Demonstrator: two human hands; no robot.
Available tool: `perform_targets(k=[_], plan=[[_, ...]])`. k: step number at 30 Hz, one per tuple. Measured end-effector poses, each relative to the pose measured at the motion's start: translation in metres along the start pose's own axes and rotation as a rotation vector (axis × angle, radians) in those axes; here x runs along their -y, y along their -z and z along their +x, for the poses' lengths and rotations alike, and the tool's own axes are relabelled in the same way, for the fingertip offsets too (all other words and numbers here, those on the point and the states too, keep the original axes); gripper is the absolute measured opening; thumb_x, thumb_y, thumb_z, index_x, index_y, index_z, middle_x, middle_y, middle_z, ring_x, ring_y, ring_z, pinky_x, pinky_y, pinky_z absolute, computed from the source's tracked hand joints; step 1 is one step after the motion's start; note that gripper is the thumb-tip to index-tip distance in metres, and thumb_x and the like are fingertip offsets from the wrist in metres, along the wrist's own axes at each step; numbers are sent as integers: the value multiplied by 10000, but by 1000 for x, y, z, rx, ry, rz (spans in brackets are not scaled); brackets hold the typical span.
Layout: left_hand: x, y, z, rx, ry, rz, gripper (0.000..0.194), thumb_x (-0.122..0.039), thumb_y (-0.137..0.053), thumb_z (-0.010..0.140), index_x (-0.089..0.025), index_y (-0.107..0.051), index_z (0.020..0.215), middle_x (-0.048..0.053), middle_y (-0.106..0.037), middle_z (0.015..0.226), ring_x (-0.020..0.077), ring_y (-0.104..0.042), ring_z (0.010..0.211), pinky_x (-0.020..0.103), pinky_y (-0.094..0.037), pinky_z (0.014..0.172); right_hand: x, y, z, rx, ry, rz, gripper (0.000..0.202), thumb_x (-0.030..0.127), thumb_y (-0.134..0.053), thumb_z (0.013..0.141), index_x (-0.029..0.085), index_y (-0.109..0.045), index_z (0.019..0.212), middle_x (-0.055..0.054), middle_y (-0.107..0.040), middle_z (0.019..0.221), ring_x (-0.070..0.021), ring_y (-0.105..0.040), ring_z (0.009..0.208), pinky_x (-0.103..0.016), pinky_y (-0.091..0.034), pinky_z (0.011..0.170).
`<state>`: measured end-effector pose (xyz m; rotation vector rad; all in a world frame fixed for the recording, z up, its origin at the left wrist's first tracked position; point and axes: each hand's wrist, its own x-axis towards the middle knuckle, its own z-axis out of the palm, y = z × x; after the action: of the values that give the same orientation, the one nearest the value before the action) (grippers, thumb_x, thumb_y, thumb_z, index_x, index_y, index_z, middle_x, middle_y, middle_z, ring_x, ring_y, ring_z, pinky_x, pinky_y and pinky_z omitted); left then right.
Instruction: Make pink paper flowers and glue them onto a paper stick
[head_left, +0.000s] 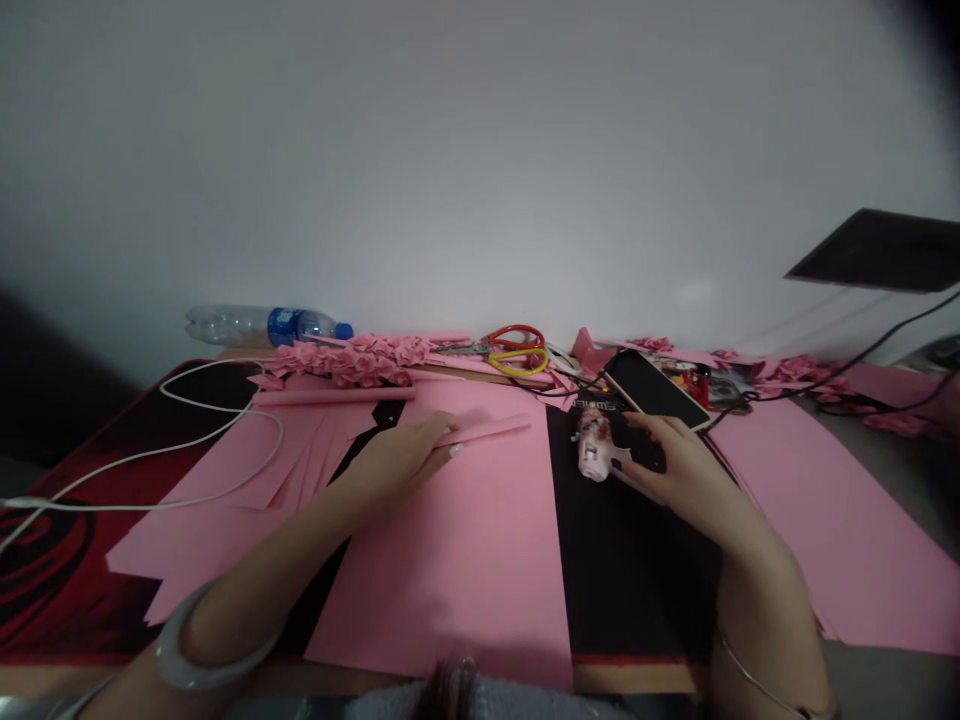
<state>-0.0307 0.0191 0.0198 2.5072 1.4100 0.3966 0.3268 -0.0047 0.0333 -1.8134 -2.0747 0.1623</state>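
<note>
My left hand (409, 455) is closed on one end of a thin pink paper roll (499, 430). The roll points right, above a large pink paper sheet (457, 560) lying in front of me. My right hand (675, 470) is beside a small pale pink cylinder (595, 447) with a patterned top, whose kind I cannot make out. The thumb tip is at the cylinder's right side, and the fingers are apart from the thumb. A small pale piece shows near the thumb tip.
Behind lie red-and-yellow scissors (517, 350), a phone (656, 390), pink paper flowers (375, 358) and a plastic bottle (247, 325). Stacked pink sheets (832, 520) are at right, more papers (225, 510) at left. A white cable (150, 507) crosses the left side; black cables run right.
</note>
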Motion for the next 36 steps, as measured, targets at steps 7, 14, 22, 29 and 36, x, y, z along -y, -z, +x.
perform_targets(k=[7,14,22,29,36], plan=[[-8,-7,0,126,-108,36,280,-294,-341,990,-178,-560,1120,102,-679,1058,240,-659,892,326,-488,725,65,-14,-2,-34,324,279,478,265,-662,842,227,-523,1297,-113,-586,1305,-287,-513,1235,-488,-400,1054],[-13,-15,-2,188,-216,-8,290,-274,-325,1002,-172,-580,1093,91,-684,1034,221,-641,870,343,-490,773,86,-42,-3,-15,533,338,195,183,-581,909,189,-657,1088,-99,-712,1035,-242,-611,1000,-399,-500,885],[-11,-17,-2,199,-282,-34,298,-247,-345,1001,-169,-610,1116,80,-695,1077,193,-643,933,302,-495,823,82,-52,-2,-92,591,377,89,180,-620,890,178,-690,946,-74,-734,845,-221,-632,833,-359,-519,750],[-12,-15,-1,213,-238,-35,249,-255,-392,991,-183,-622,1054,59,-704,1017,191,-649,874,287,-488,751,84,-52,-2,-56,527,425,76,159,-631,878,168,-700,910,-68,-725,810,-212,-624,792,-344,-509,709],[-9,-17,-2,167,-200,-27,285,-284,-356,1001,-182,-616,1058,56,-699,977,190,-653,853,274,-471,724,86,-46,-3,-23,426,503,107,166,-698,830,176,-717,935,-58,-729,835,-206,-621,816,-329,-509,728]])
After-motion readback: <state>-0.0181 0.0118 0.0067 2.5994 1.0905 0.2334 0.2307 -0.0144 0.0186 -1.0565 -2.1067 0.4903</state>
